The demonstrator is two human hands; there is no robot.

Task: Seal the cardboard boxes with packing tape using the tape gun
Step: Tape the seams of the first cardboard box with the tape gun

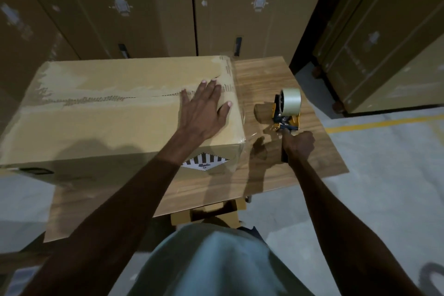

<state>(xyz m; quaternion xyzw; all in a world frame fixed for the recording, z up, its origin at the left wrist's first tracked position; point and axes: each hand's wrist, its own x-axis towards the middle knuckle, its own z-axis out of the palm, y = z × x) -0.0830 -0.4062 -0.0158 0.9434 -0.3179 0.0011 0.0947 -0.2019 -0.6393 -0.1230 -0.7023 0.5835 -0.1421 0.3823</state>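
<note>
A large cardboard box (101,122) lies on a wooden table (264,74), its top seam covered by clear tape with torn, ragged patches. My left hand (204,108) presses flat on the right end of the box top, fingers straight over the seam. To the right of the box, my right hand (299,144) grips the handle of a yellow and blue tape gun (287,110), which carries a roll of clear tape and sits low over the table. A strip of clear tape runs from the gun toward the box's right edge.
Tall stacked cardboard cartons (168,7) stand right behind the table, and more (384,38) on the right. Grey concrete floor with a yellow line (384,122) lies to the right. A black-and-white diamond label (204,162) is on the box's near side.
</note>
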